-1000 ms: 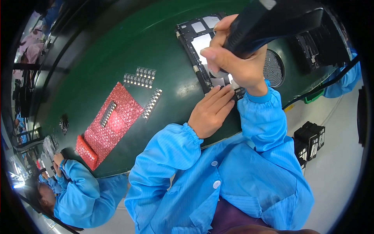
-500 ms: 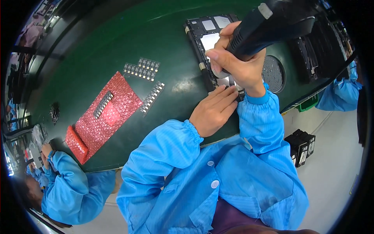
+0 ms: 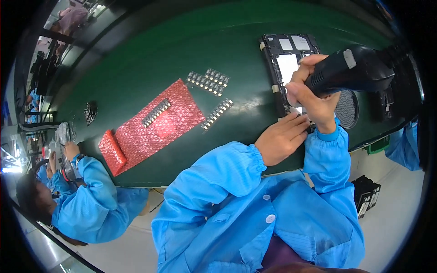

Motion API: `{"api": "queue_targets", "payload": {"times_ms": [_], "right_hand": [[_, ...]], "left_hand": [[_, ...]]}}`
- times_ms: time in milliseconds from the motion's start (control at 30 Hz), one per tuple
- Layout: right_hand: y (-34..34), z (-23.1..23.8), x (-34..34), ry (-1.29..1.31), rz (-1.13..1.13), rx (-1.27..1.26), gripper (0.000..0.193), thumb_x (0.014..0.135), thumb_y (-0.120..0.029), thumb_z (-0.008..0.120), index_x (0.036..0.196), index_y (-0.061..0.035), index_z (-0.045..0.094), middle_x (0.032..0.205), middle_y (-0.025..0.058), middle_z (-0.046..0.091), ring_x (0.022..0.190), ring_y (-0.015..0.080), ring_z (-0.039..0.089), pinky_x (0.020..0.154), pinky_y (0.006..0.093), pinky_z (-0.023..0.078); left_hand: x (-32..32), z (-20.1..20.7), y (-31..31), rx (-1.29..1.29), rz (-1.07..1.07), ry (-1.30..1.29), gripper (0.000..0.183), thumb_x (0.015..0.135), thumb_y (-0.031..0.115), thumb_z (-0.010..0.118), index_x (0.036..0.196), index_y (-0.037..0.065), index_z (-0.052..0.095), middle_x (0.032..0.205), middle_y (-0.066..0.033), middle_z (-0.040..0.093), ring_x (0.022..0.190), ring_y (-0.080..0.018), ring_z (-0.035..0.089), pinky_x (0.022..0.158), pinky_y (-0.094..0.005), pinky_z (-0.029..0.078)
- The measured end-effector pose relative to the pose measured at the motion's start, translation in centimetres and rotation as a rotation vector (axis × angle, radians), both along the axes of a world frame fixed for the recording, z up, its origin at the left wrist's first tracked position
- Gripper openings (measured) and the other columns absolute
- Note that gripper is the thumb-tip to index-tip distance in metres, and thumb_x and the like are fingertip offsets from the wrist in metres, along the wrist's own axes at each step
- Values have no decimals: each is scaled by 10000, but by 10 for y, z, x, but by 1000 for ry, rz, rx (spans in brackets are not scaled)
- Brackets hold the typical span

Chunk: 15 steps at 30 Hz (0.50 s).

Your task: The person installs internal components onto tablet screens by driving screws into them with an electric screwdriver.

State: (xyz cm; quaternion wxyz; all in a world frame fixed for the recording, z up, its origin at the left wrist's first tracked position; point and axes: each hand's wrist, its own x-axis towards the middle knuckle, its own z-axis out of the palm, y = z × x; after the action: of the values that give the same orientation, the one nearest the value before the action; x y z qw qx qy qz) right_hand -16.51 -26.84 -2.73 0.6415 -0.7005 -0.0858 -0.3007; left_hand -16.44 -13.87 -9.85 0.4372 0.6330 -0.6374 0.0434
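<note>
My right hand (image 3: 317,102) is wrapped round a bulky black hand-held tool (image 3: 348,73) with vent slots, perhaps a hot air gun. Its working end is hidden behind my fingers, over the lower part of a flat black device frame (image 3: 274,73). White and silver panels show inside that frame. My left hand (image 3: 284,139) lies flat with fingers stretched out, fingertips on the frame's near end. Close by my right wrist is a round grey perforated disc (image 3: 347,109).
On the green table (image 3: 246,54), red bubble wrap (image 3: 150,129) carries a strip of small parts (image 3: 156,113). More strips (image 3: 217,113) lie beside it, and a dark bundle (image 3: 90,113) farther left. A co-worker's blue sleeve (image 3: 93,195) is at the left. Black parts (image 3: 365,193) stand low right.
The whole view has swung left, so the table's things appear farther right. Both hands keep about the same place on the frame, and the tool stays in my right hand.
</note>
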Motion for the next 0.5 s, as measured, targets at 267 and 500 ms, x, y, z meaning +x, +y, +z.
{"api": "queue_targets", "payload": {"times_ms": [267,500], "right_hand": [[7,-4,-5,71,103,91,387,731,83,674,997,-40,422,615,48,515,511,86,482,467,222,410],[6,3,-1,54,18,51,429,742,73,658,1103,-3,439,625,55,532,496,96,502,467,227,423]], "left_hand": [[1,3,1,-31,2,21,292,674,-25,605,963,-49,635,1062,-185,606,1076,-334,557,970,-429,428],[1,9,5,6,8,-19,268,681,9,648,946,-31,640,1063,-191,604,1093,-334,549,968,-427,430]]}}
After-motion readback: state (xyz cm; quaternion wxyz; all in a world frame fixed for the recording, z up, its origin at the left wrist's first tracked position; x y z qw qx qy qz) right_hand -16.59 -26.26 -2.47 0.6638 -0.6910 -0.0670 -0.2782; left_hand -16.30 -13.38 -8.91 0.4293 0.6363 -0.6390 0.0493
